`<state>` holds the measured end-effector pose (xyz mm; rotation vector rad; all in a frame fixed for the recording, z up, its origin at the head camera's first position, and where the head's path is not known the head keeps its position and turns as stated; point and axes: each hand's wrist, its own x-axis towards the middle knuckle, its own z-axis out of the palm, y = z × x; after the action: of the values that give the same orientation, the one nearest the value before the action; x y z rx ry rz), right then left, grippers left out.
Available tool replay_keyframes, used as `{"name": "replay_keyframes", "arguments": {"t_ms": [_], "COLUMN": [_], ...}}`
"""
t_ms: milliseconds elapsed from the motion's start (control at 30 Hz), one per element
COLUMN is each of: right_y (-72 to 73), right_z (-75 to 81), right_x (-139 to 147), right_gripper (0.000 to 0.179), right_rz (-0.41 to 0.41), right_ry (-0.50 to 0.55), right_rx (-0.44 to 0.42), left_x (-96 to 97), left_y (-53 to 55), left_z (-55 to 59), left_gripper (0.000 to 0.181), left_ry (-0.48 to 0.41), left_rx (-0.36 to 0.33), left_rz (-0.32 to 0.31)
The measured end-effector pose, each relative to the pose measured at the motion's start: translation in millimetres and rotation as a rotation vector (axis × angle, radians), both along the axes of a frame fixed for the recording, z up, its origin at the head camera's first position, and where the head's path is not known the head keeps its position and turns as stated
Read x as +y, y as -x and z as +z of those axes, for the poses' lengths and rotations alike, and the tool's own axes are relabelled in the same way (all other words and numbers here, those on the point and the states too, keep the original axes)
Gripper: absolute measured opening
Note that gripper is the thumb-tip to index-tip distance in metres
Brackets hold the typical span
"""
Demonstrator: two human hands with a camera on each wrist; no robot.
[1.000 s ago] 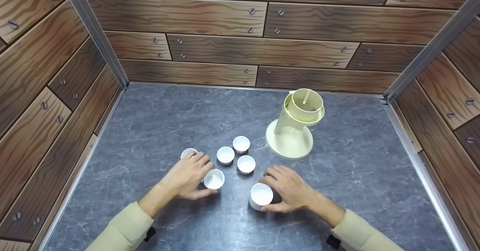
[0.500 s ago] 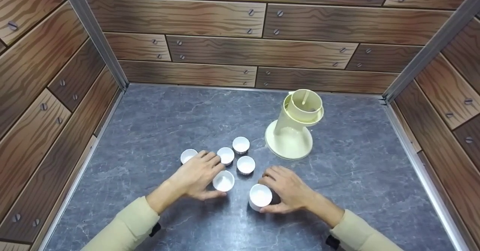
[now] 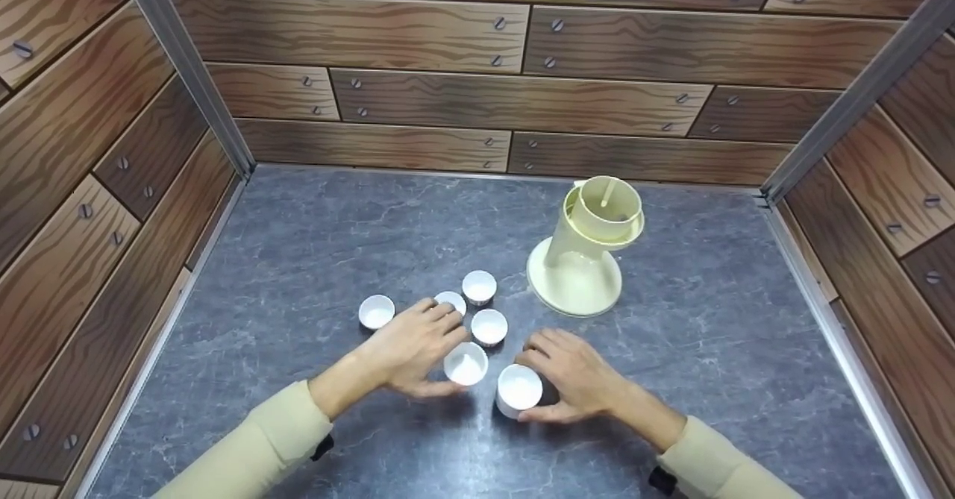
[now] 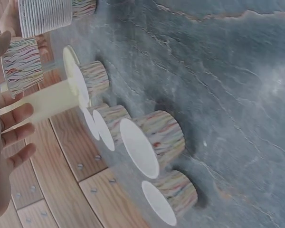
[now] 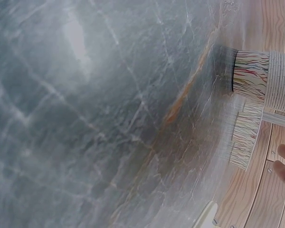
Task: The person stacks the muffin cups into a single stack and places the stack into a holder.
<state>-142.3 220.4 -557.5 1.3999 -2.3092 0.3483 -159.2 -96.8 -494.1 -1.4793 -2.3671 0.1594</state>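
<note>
My left hand (image 3: 425, 346) holds one small paper cup (image 3: 466, 365), white inside with coloured squiggly lines outside, between thumb and fingers. In the left wrist view this cup (image 4: 23, 66) appears mouth down the frame, beside the fingers. My right hand (image 3: 571, 376) grips a stack of the same paper cups (image 3: 519, 391), its thumb at the front and fingers behind. The right wrist view shows the layered rims of the stack (image 5: 280, 80) and the left hand's cup (image 5: 247, 135) close by. The two hands are near each other over the table.
Loose paper cups stand mouth up: one at the left (image 3: 377, 312), others at the middle (image 3: 489, 327) and farther back (image 3: 480, 288). One (image 3: 450, 303) is partly covered by the left fingers. A pale yellow plastic stand (image 3: 578, 283) with a round base rises behind. Wood-patterned walls (image 3: 433, 96) enclose the table.
My left hand has moved right with its paper cup, closer to the stack. The cup at the far left has come into full view. The right hand and stack have stayed in place.
</note>
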Motion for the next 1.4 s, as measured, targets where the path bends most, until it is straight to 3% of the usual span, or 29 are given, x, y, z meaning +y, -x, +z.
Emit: {"name": "replay_keyframes", "arguments": {"t_ms": [533, 867, 1400], "right_y": [2.5, 3.5, 4.0], "right_z": [-3.5, -3.6, -4.0], "right_x": [-1, -1, 0], "right_gripper": [0.064, 0.065, 0.067], "right_rz": [0.033, 0.035, 0.024], "right_ry": [0.045, 0.055, 0.058], "right_rx": [0.019, 0.02, 0.022], "left_x": [22.4, 31.8, 42.6], "left_y": [-1.5, -1.1, -7.5], "left_z": [5.1, 8.2, 5.0], "left_gripper": [0.064, 0.066, 0.065], "left_ry": [-0.02, -0.017, -0.107], "left_rx": [-0.023, -0.02, -0.005], "left_rz": [-0.069, -0.077, -0.132]}}
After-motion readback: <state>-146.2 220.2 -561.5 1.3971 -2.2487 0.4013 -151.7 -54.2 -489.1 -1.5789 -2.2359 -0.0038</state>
